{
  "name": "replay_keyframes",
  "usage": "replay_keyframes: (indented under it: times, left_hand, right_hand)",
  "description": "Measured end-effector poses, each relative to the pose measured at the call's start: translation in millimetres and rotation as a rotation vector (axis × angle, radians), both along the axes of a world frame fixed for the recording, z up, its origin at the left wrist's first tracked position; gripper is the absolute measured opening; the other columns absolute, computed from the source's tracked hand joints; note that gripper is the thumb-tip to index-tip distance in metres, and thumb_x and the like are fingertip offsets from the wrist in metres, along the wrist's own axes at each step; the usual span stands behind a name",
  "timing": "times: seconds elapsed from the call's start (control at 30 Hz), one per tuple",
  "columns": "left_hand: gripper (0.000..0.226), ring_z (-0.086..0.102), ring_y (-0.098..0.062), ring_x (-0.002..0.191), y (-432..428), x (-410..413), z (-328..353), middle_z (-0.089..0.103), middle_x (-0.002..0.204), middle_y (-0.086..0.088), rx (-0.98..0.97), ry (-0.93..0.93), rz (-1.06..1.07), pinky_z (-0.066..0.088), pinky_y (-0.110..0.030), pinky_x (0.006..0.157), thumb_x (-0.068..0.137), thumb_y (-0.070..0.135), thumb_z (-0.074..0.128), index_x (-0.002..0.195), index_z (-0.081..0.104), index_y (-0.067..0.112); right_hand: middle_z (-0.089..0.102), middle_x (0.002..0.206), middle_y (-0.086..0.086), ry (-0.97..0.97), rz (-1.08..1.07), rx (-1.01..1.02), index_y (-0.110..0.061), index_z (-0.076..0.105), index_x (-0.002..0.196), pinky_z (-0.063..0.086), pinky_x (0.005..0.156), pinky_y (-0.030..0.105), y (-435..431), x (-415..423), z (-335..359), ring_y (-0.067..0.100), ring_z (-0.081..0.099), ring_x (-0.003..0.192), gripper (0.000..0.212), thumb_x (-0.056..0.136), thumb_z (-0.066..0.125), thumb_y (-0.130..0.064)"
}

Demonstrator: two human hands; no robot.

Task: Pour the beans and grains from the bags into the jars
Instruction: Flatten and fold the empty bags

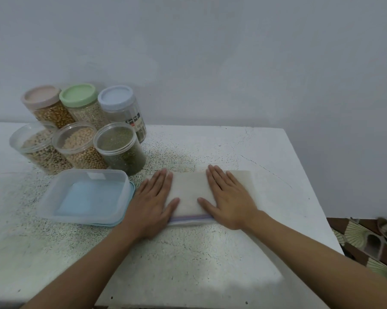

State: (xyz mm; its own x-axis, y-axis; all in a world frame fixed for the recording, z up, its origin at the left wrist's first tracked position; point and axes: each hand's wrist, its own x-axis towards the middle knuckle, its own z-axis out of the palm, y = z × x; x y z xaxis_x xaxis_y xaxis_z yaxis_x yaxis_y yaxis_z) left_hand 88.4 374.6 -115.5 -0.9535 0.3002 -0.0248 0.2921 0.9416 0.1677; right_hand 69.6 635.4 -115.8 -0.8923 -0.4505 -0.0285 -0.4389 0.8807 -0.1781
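A flat zip bag (189, 190) of white grains lies on the table, its coloured zip strip toward me. My left hand (153, 201) presses flat on the bag's left end, and my right hand (229, 197) lies flat on its right half, fingers straight. Three open jars stand at the left: mixed beans (35, 148), pale soybeans (80, 144) and green mung beans (119, 147). Behind them stand three lidded jars, with a beige lid (42, 97), a green lid (78, 94) and a blue lid (116, 97).
A clear plastic box (85, 197) with a blue lid under it sits left of the bag, close to my left hand. The speckled white table (266, 163) ends at the right, where patterned floor (366, 241) shows. A pale wall stands behind.
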Motion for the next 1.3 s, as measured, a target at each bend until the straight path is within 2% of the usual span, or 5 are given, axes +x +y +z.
replay_keyframes:
  times: [0.33, 0.67, 1.0, 1.17, 1.3]
  left_hand:
    - [0.073, -0.005, -0.016, 0.157, -6.0, 5.5, 18.4, -0.004, 0.171, -0.003, 0.518, -0.103, 0.309, 0.004, -0.028, 0.121, 0.099, 0.045, 0.059, 0.16, 0.023, 0.026]
    - [0.063, 0.026, -0.014, 0.151, -3.6, 18.2, 20.9, 0.029, 0.165, 0.002, 0.736, -0.054, 0.441, 0.02, -0.03, 0.123, 0.091, 0.019, 0.074, 0.148, 0.047, 0.025]
    - [0.044, 0.009, -0.029, 0.157, -7.4, 0.3, 31.2, 0.022, 0.167, -0.011, 0.271, -0.024, 0.145, 0.02, -0.04, 0.123, 0.099, 0.016, 0.06, 0.143, 0.054, 0.021]
    - [0.038, 0.041, -0.022, 0.143, 24.0, -3.0, 42.3, 0.047, 0.153, -0.003, 0.295, -0.062, -0.044, 0.041, -0.038, 0.111, 0.101, 0.018, 0.051, 0.138, 0.059, 0.016]
    - [0.078, 0.012, -0.023, 0.157, 55.4, -15.5, 29.8, 0.019, 0.169, -0.005, 0.151, -0.104, -0.126, 0.013, -0.037, 0.126, 0.095, 0.051, 0.009, 0.16, 0.024, 0.011]
  right_hand:
    - [0.002, 0.171, 0.002, 0.015, -0.099, -0.087, -0.021, 0.011, 0.164, -0.006, 0.127, 0.038, 6.4, -1.4, 10.6, 0.015, -0.007, 0.157, 0.084, 0.098, 0.016, -0.073]
    - [0.027, 0.165, -0.012, -0.095, -0.43, -0.612, -0.026, 0.049, 0.149, 0.012, 0.116, 0.018, 38.3, -6.4, 7.7, 0.002, 0.016, 0.153, 0.061, 0.094, 0.07, -0.039]
    - [0.029, 0.166, 0.008, 0.039, -0.385, -0.358, -0.014, 0.046, 0.151, 0.018, 0.124, 0.035, 29.0, 0.7, 3.0, 0.023, 0.023, 0.154, 0.058, 0.101, 0.055, -0.041]
    - [0.052, 0.149, 0.021, 0.166, -0.198, -0.111, -0.007, 0.057, 0.139, 0.023, 0.123, 0.049, 17.1, -6.4, 11.3, 0.037, 0.043, 0.143, 0.057, 0.094, 0.037, -0.035]
    - [0.032, 0.164, 0.014, 0.011, -0.057, -0.176, -0.008, 0.033, 0.157, 0.009, 0.127, 0.041, -16.2, -8.6, 13.3, 0.028, 0.025, 0.154, 0.065, 0.104, 0.024, -0.045]
